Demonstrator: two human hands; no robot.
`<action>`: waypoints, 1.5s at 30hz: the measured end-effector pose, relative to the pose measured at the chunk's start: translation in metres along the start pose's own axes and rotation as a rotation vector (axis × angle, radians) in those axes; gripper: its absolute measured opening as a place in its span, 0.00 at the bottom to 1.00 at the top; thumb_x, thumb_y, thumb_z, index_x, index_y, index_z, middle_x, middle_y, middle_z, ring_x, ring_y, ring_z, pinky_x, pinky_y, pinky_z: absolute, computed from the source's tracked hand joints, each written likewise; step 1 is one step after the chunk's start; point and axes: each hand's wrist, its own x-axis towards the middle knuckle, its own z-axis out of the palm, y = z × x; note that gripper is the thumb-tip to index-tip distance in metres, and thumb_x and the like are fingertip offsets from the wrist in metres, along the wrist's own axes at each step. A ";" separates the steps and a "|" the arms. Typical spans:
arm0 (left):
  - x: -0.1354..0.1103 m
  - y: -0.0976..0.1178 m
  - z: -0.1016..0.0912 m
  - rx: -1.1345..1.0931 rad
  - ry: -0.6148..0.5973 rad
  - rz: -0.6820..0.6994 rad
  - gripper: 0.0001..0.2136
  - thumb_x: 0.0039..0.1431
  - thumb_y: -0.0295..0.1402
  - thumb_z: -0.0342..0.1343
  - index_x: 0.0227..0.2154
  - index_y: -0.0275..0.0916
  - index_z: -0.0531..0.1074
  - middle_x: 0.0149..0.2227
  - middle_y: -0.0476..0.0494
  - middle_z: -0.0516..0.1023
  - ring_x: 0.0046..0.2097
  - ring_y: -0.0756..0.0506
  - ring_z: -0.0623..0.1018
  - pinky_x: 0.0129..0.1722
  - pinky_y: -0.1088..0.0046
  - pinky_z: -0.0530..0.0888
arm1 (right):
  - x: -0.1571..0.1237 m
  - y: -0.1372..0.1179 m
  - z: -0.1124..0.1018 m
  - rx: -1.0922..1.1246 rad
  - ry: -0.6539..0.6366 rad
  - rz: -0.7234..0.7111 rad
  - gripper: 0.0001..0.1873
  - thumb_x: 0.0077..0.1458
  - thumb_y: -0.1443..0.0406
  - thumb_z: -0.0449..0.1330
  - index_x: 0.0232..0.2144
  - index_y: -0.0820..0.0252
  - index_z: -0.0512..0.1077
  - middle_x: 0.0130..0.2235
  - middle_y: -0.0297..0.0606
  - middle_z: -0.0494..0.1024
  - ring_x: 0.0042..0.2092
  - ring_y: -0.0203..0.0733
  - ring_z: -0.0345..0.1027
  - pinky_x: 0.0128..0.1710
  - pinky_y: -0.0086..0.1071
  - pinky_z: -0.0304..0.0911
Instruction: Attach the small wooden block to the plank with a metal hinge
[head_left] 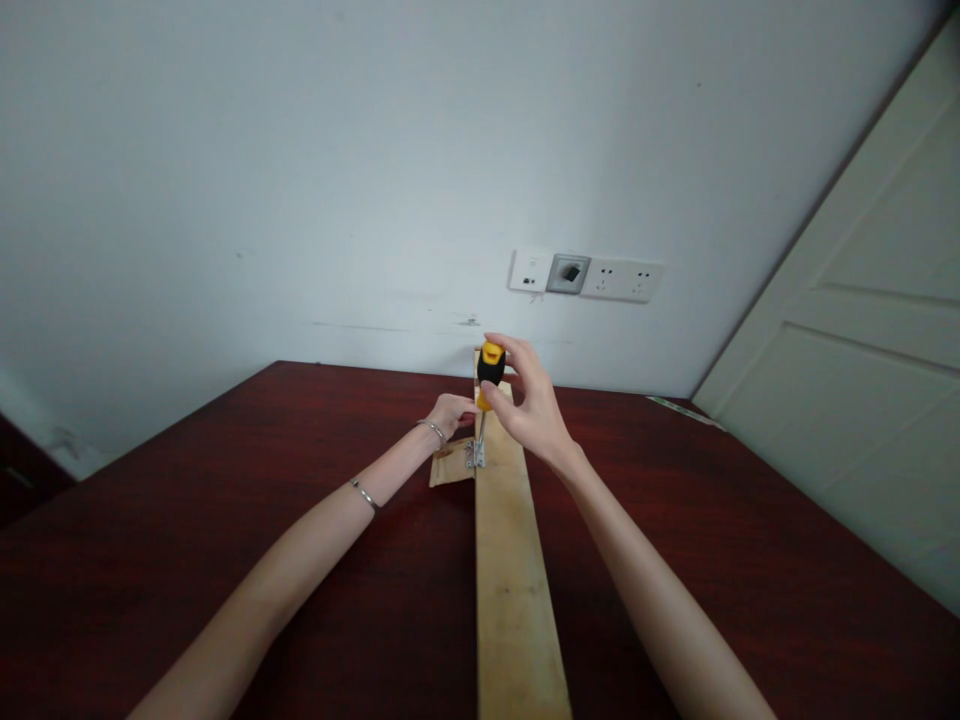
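My right hand point(532, 405) is closed round the yellow and black handle of a screwdriver point(491, 365). The screwdriver stands nearly upright, its shaft pointing down at a metal hinge point(478, 454). This hinge lies where a long wooden plank point(510, 560) meets a short wooden piece point(452, 462) on its left. My left hand point(452, 410) is at the plank's left edge, just beyond the short piece, with its fingers closed and the fingertips partly hidden. Whether it grips the plank or something small there, I cannot tell.
The plank runs along a dark red wooden table point(360, 600) towards a white wall point(300, 180). Wall sockets point(619, 280) are set above the table's far edge. A white panelled door point(862, 330) stands at the right, and a thin printed strip point(682, 411) lies near it.
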 end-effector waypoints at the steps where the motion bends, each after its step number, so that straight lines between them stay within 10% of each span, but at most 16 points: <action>1: -0.001 0.001 0.000 -0.001 0.002 -0.001 0.05 0.32 0.20 0.61 0.14 0.33 0.70 0.19 0.47 0.73 0.24 0.51 0.72 0.30 0.74 0.69 | 0.000 0.001 -0.001 0.027 -0.028 0.011 0.29 0.51 0.71 0.53 0.55 0.50 0.59 0.55 0.41 0.64 0.53 0.46 0.62 0.47 0.43 0.67; 45: 0.028 -0.026 -0.012 -0.018 0.000 0.050 0.09 0.33 0.19 0.60 0.23 0.31 0.72 0.23 0.45 0.75 0.26 0.48 0.74 0.30 0.70 0.72 | -0.004 0.017 0.011 -0.193 0.194 -0.081 0.24 0.50 0.62 0.63 0.50 0.50 0.65 0.40 0.38 0.62 0.40 0.41 0.61 0.40 0.39 0.68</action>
